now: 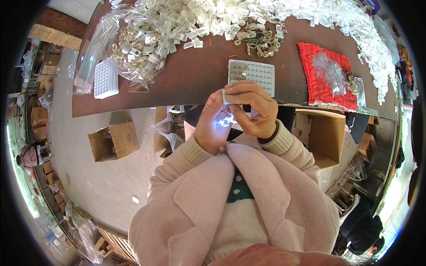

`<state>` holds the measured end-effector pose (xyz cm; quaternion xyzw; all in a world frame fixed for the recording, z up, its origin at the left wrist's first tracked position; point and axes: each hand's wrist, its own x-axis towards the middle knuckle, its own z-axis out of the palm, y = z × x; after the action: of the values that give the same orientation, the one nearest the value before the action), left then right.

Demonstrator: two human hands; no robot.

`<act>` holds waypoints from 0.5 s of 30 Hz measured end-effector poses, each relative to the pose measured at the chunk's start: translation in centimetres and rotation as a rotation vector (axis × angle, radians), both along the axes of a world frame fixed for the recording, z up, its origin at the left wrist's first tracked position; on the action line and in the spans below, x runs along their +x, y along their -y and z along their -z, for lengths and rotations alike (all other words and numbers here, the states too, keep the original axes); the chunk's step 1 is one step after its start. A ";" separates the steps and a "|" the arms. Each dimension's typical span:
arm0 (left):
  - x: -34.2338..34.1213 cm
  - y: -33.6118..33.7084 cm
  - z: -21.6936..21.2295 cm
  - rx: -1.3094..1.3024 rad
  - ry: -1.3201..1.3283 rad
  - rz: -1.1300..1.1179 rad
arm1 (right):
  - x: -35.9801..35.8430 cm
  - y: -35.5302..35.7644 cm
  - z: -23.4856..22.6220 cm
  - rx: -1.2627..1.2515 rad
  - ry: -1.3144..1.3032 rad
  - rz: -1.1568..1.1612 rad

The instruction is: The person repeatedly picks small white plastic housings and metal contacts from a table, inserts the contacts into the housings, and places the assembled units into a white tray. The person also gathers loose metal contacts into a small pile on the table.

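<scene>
Just off the table's near edge, my left hand [210, 126] and my right hand [259, 111] meet around a small translucent plastic case [224, 98]. Both hands are closed on it, the right one pinching with thumb and fingers. Below the case, a small lit lamp [227, 120] glows bluish white against my left palm; fingers hide how it joins the case. Right beyond my fingers lies a white tray [262, 76] with rows of round recesses. Grey discs [239, 68] sit in its left part.
Clear plastic cases [199, 17] heap along the table's far side. Wired parts [259, 42] lie before them. At left are a bag of parts [137, 55] and stacked white trays [106, 80]. A red cloth [310, 66] lies right. Cardboard boxes [124, 139] stand below.
</scene>
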<state>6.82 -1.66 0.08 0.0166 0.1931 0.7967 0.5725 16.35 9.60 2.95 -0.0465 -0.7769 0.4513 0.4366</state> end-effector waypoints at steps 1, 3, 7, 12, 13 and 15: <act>0.1 0.0 0.2 0.035 -0.006 0.024 | -0.1 0.1 0.1 0.006 -0.019 0.015; 0.2 0.2 0.4 0.017 0.016 0.064 | -0.3 0.3 0.2 -0.062 -0.069 0.019; 0.2 0.1 0.9 0.024 -0.036 -0.005 | 0.2 0.5 0.4 0.051 -0.010 0.023; 0.2 -0.4 0.7 -0.056 0.017 0.023 | 2.5 -0.4 0.7 0.182 0.109 0.049; 0.0 -0.6 0.6 -0.062 -0.038 0.031 | 3.2 -0.5 0.8 0.081 0.126 -0.003; 0.9 -1.2 0.5 -0.078 -0.155 0.036 | 5.6 -1.4 1.0 -0.171 0.253 -0.011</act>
<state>7.68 -0.49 -0.45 0.0595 0.2676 0.7743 0.5704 21.93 11.01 1.90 -0.1357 -0.7846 0.5087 0.3274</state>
